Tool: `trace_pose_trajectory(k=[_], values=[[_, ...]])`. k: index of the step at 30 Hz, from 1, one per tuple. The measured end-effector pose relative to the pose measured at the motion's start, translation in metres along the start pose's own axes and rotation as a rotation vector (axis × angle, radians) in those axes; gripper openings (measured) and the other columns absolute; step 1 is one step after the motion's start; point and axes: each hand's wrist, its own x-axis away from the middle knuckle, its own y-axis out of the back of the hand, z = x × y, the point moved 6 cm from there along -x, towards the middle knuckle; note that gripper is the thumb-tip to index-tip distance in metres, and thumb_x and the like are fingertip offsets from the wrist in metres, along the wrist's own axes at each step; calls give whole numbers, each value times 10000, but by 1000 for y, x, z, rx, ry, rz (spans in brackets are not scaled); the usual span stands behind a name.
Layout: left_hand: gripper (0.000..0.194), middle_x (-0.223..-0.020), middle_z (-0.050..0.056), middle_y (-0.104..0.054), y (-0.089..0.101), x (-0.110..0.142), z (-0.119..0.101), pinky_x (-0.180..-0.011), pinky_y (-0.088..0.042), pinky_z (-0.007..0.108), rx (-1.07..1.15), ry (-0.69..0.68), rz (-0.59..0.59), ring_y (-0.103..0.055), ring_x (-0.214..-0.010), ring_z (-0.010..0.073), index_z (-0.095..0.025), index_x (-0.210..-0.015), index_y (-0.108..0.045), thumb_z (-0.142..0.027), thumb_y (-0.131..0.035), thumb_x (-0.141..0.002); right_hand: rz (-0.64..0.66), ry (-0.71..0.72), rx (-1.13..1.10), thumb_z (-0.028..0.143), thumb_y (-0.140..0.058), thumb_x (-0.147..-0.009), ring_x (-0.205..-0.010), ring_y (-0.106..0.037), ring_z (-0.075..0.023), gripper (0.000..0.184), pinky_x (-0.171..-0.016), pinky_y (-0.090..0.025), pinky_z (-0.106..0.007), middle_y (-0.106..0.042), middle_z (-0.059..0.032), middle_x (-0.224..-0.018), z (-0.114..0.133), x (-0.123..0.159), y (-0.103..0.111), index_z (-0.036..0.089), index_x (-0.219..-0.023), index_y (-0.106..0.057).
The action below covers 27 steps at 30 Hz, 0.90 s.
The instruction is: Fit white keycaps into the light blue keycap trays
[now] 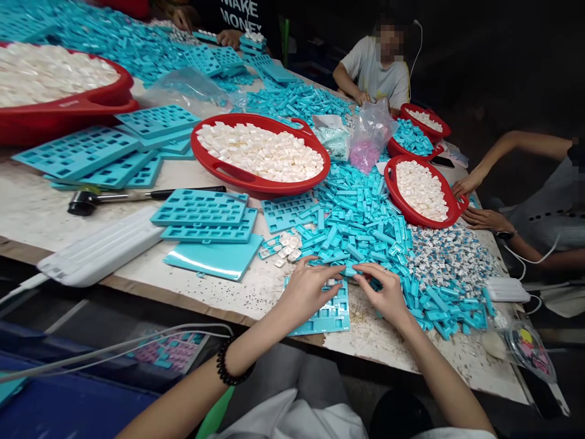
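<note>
A small turquoise plastic piece [350, 271] is between the fingertips of both my hands. My left hand [313, 285] pinches its left end, and my right hand [381, 288] grips its right end with thumb and index finger. Below them lies a turquoise tray with square openings [336, 311], partly covered by my left hand. Just beyond my hands spreads a heap of loose turquoise pieces [365, 213]. A few white keycap-like pieces [287, 245] lie to the left of the heap. At the right is a pile of small white-and-blue parts [450, 256].
Red basins of white pieces [260, 186] [423, 221] stand behind the heap. Stacked turquoise trays [205, 210], a hammer-like tool [82, 202] and a white power strip [105, 247] lie left. A clear bag [372, 128] stands farther back. Other people's hands work across and at right.
</note>
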Motion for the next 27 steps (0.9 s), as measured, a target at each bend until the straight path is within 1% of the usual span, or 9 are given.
trace_pose_trajectory(k=[5, 9, 11, 15, 17, 20, 27], values=[[310, -1021, -4, -791, -1, 0, 1, -1059, -347, 464, -9, 9, -3, -732, -928, 217, -270, -1251, -636, -278, -618, -941, 22, 0, -13, 271, -602, -943, -747, -681, -173, 193, -687, -586, -305, -739, -63, -1008, 1, 2, -1, 247, -1079, -737], [350, -1075, 29, -779, 3, 3, -1, -1070, -345, 492, -44, 5, -5, -728, -953, 233, -237, -1263, -625, -308, -659, -922, 55, 17, -41, 263, -608, -941, -740, -687, -164, 196, -690, -592, -298, -742, -62, -1015, 1, 4, -7, 243, -1088, -735], [336, -1096, 42, -772, 6, 6, -4, -1076, -340, 498, -59, -27, -30, -724, -971, 235, -229, -1238, -635, -326, -668, -919, 74, 27, -51, 253, -609, -943, -770, -699, -169, 201, -707, -594, -296, -744, -62, -1025, 2, 5, -11, 244, -1101, -733], [251, -1099, 37, -770, 9, 16, -9, -1098, -325, 484, -67, -130, -115, -719, -1011, 214, -236, -1198, -655, -321, -604, -967, 107, 53, -35, 237, -606, -952, -943, -717, -200, 210, -835, -586, -325, -753, -54, -1040, 4, 5, -16, 251, -1124, -725], [222, -1107, 32, -769, 10, 20, -11, -1119, -313, 473, -78, -169, -156, -719, -1021, 201, -234, -1179, -668, -295, -577, -985, 130, 57, -22, 233, -607, -953, -989, -713, -206, 212, -876, -574, -336, -755, -50, -1044, 5, 5, -18, 253, -1130, -722], [204, -1117, 22, -769, 9, 24, -13, -1150, -300, 461, -121, -221, -188, -724, -1015, 182, -228, -1147, -689, -262, -550, -1002, 159, 61, -9, 228, -615, -952, -997, -712, -208, 206, -889, -564, -343, -755, -49, -1056, 5, 5, -19, 250, -1125, -723], [241, -1138, 24, -763, 2, 27, -20, -1186, -330, 448, -298, -300, -184, -722, -1027, 166, -208, -1159, -695, -234, -494, -1028, 185, 45, 13, 205, -621, -949, -947, -724, -213, 202, -849, -579, -340, -764, -53, -1021, 6, 6, -20, 253, -1103, -743]])
